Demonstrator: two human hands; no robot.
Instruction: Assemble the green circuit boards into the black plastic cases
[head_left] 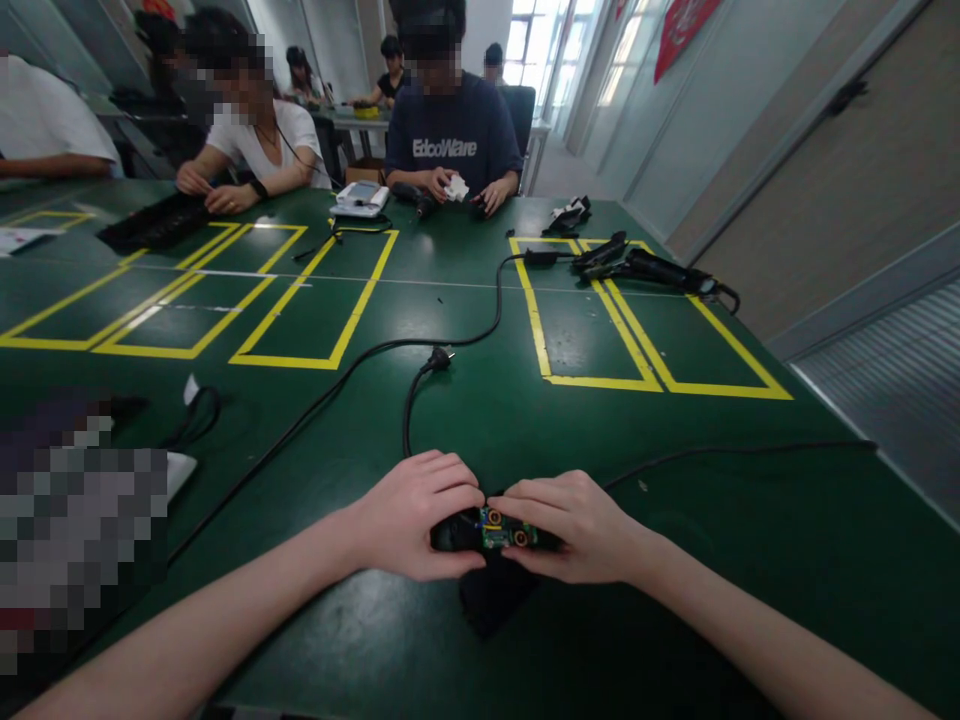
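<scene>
Between my hands is a small black device with an exposed green circuit board (pixel 498 530), on which two round copper coils show. My left hand (pixel 424 515) wraps round its left end, a black casing (pixel 456 534). From the right, my right hand (pixel 581 525) grips the other end, fingers on top and thumb below. Much of the device is hidden under my fingers. A black piece (pixel 487 600) lies on the table just beneath it. Beyond my left hand, a black mains plug (pixel 441 358) rests on a cord that runs back towards the hands.
A long black cord (pixel 375 350) crosses the green table (pixel 360 640). Black tool parts (pixel 645 268) lie over the yellow tape outlines (pixel 600 382) at right. Opposite, a person in dark blue (pixel 450 130) holds a white piece (pixel 456 188). Another person works by a black tray (pixel 154 225).
</scene>
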